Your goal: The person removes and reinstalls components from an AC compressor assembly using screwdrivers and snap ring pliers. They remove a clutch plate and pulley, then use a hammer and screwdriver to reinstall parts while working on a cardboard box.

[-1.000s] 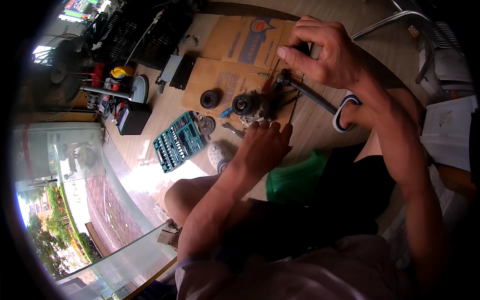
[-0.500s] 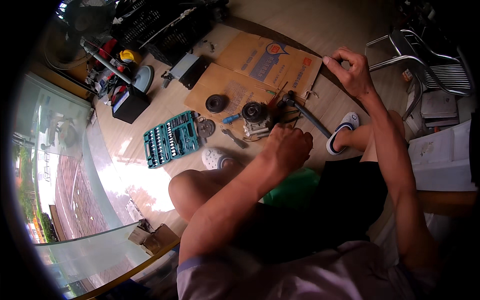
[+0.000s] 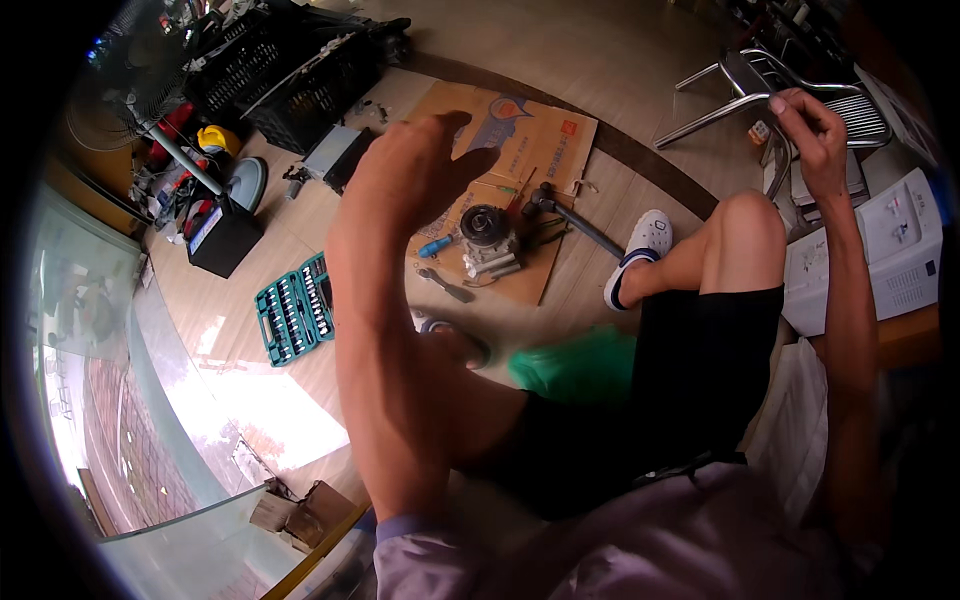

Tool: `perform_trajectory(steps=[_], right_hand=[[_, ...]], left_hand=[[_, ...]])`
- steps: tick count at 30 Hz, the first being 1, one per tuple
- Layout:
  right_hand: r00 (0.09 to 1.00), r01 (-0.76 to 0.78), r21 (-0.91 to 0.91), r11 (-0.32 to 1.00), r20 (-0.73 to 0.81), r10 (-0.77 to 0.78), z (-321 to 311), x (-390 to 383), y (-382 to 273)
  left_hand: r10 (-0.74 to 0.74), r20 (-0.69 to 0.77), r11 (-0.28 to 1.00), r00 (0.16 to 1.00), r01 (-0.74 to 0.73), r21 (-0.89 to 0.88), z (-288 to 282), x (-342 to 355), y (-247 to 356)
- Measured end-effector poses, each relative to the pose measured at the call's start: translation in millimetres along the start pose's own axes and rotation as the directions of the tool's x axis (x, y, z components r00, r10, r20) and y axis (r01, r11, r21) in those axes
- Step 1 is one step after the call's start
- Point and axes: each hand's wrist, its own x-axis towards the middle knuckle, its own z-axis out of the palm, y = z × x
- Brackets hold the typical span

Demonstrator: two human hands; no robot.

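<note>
My left hand (image 3: 415, 165) is raised over the left part of a flattened cardboard box (image 3: 550, 150), its fingers apart and nothing visible in them. Off to the right, near a metal-framed chair, my right hand (image 3: 818, 140) is held up with thumb and forefinger together; anything between them is too small to make out. On the cardboard stands a metal machine part with a black pulley wheel (image 3: 487, 225). Beside it lie a hammer (image 3: 590, 231), a blue-handled screwdriver (image 3: 436, 246) and a dark-handled tool (image 3: 445, 285). My left arm partly covers a green socket set case (image 3: 290, 325).
Black plastic crates (image 3: 300, 105) and a black battery (image 3: 225, 238) stand at the back left near a fan base (image 3: 247, 185). The metal chair (image 3: 712, 118) is at the right, above a white panel (image 3: 880, 250). Something green (image 3: 575, 365) is between my legs.
My left hand has swung up and left from above my lap, its fingers opening. My right hand has moved right, and the view has shifted. The loose black ring is now hidden behind my left arm.
</note>
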Motion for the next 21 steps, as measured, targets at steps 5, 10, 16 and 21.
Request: perform_trajectory(steps=[5,10,16,21], right_hand=[[0.992,0.127,0.055,0.990,0.002,-0.128,31.3,18.1,-26.9],[0.974,0.209,0.018,0.978,0.082,-0.209,43.8,35.0,-16.1],[0.968,0.134,0.145,0.980,0.195,-0.161,134.2,58.4,7.3],[0.908,0.056,0.102,0.993,0.408,-0.093,211.0,61.3,61.2]], left_hand=[[-0.017,0.052,0.999,0.999,0.015,0.048,-13.1,5.8,2.3],[0.028,0.000,0.998,1.000,-0.028,0.056,-4.1,16.2,6.4],[-0.167,0.068,0.986,0.984,0.165,0.035,-50.0,-8.1,-20.7],[-0.145,0.104,0.989,0.984,0.142,0.039,-33.9,-1.6,-74.8]])
